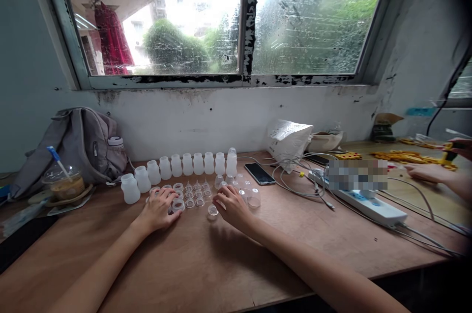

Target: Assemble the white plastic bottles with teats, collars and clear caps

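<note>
Bent and spread, the fingers of my left hand [161, 209] rest over several translucent collar rings [178, 206], which they partly cover. My right hand [233, 209] is arched with fingers apart at the clear domed caps [254, 198]; what lies under its fingertips is hidden. Just left of that hand sits a small clear round piece [213, 213]. Between my hands, several clear bottle nipples [197, 189] stand in rows. Behind them, frosted small baby bottles [165, 168] form a curved row, and the rightmost bottle [231, 163] wears a clear domed cap.
A phone [260, 174], white bag [289, 141], cables and a white power strip [368, 205] lie to the right. At left are a grey backpack [81, 141] and a drink cup [66, 185]. Another person's hand [429, 175] is at far right, near yellow items.
</note>
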Action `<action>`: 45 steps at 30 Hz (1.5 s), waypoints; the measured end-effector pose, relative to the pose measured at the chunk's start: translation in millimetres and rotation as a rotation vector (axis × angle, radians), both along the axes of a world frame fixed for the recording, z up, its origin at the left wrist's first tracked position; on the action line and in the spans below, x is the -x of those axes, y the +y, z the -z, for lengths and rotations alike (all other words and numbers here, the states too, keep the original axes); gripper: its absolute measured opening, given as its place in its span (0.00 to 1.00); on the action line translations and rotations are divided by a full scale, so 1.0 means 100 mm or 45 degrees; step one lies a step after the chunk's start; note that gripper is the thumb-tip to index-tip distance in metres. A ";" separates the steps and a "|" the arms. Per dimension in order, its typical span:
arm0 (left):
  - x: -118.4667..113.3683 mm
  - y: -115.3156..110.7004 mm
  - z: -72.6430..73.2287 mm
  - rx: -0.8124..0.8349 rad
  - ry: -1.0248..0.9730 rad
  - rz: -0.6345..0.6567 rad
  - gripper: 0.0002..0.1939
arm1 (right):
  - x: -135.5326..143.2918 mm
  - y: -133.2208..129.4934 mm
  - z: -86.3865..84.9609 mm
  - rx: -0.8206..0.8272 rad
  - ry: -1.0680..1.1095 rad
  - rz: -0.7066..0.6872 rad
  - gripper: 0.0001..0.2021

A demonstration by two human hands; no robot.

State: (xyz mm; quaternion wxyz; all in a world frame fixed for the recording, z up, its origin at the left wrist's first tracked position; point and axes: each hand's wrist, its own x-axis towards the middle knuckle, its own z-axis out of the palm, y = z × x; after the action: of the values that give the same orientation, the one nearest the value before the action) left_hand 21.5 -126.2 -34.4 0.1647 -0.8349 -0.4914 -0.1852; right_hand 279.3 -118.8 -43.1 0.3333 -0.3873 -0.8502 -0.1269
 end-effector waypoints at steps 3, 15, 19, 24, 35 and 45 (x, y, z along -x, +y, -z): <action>-0.01 -0.01 0.00 0.005 -0.001 0.005 0.18 | -0.01 0.11 -0.07 -0.001 -0.034 0.049 0.06; -0.02 -0.01 0.03 0.036 -0.023 0.014 0.18 | 0.20 0.41 -0.18 0.217 -0.333 0.200 0.09; -0.03 -0.02 0.02 0.050 -0.032 0.012 0.18 | 0.22 0.42 -0.14 0.264 -0.344 0.195 0.10; -0.04 -0.03 0.02 0.065 -0.017 -0.001 0.18 | 0.22 0.42 -0.18 0.327 -0.361 0.232 0.10; 0.00 0.00 0.07 0.100 -0.038 -0.007 0.22 | 0.26 0.45 -0.29 0.379 -0.407 0.208 0.07; 0.02 0.04 0.14 0.159 -0.062 -0.033 0.26 | 0.27 0.39 -0.25 0.348 -0.447 0.176 0.08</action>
State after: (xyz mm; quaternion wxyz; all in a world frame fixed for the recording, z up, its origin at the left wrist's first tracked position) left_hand 19.2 -122.3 -48.4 0.1025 -0.8324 -0.5166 -0.1723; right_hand 252.5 -79.5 -17.8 0.1152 -0.4580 -0.8759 -0.0987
